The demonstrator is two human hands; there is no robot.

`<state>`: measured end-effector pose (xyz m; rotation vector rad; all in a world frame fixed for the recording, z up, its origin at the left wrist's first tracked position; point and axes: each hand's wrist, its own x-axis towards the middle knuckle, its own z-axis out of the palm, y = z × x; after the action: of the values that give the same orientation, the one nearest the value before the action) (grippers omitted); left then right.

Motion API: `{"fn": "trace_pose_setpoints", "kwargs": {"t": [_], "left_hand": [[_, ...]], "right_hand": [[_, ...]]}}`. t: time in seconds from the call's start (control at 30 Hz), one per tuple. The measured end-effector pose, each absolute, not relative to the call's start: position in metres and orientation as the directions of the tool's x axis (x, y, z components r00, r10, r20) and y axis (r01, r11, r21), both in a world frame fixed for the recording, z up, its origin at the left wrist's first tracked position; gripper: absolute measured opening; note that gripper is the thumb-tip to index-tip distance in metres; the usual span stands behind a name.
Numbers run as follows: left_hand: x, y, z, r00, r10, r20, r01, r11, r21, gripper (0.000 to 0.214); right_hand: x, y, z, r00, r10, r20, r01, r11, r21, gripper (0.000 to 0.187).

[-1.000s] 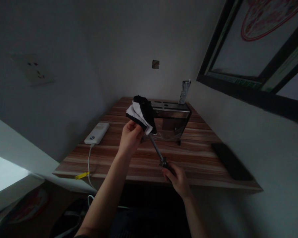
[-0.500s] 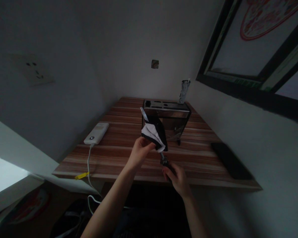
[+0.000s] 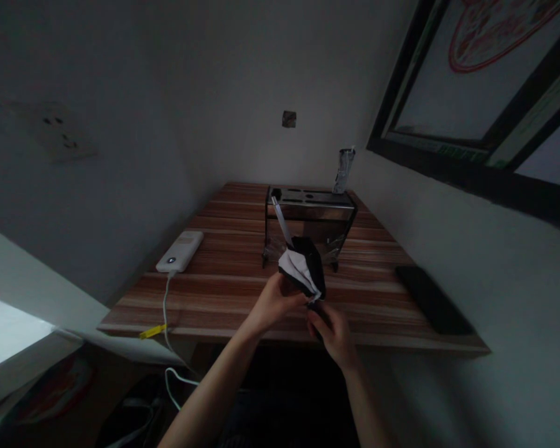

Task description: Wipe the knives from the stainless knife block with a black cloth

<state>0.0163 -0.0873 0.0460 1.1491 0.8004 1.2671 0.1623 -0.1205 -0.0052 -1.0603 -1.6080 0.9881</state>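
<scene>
A long, thin silver-grey shaft (image 3: 282, 223) with a dark handle slants up and left over the table; its exact kind I cannot make out. Around its middle sits a black cloth with a white inner side (image 3: 300, 269). My left hand (image 3: 280, 302) is closed on the lower edge of this cloth. My right hand (image 3: 333, 330) wraps round the dark handle, just below the cloth and close to my left fingers. Behind the shaft stands a rack-like box (image 3: 310, 213) with a slotted dark top and shiny front.
A white power bank (image 3: 181, 251) with a white cable lies at the left of the striped wooden table (image 3: 224, 286), near a yellow tag (image 3: 152, 331). A black phone-like slab (image 3: 432, 300) lies at the right. A silvery wrapped packet (image 3: 343, 170) stands at the box's right end.
The cloth and my left hand have moved down and right along the shaft, towards the handle. More of the upper shaft shows now. My right hand has barely moved.
</scene>
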Motion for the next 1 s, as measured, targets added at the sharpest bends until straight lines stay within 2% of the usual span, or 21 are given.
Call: {"fn": "trace_pose_setpoints", "kwargs": {"t": [0.2, 0.53, 0.77, 1.0], "left_hand": [[0.019, -0.090, 0.042, 0.101, 0.989, 0.111, -0.308, -0.075, 0.948, 0.043], [0.013, -0.085, 0.047, 0.013, 0.997, 0.081, -0.276, -0.074, 0.958, 0.024], [0.008, -0.078, 0.063, -0.078, 0.988, 0.132, -0.251, -0.147, 0.957, 0.022], [0.001, -0.064, 0.078, -0.179, 0.956, 0.233, -0.318, -0.280, 0.906, 0.028]], "right_hand": [[0.163, -0.121, -0.007, -0.202, 0.947, 0.249, 0.205, 0.290, -0.935, 0.032], [0.161, -0.119, -0.006, -0.203, 0.946, 0.253, 0.204, 0.293, -0.934, 0.028], [0.162, -0.119, -0.008, -0.190, 0.956, 0.225, 0.185, 0.260, -0.948, 0.030], [0.164, -0.119, -0.010, -0.187, 0.959, 0.214, 0.162, 0.245, -0.956, 0.031]]}}
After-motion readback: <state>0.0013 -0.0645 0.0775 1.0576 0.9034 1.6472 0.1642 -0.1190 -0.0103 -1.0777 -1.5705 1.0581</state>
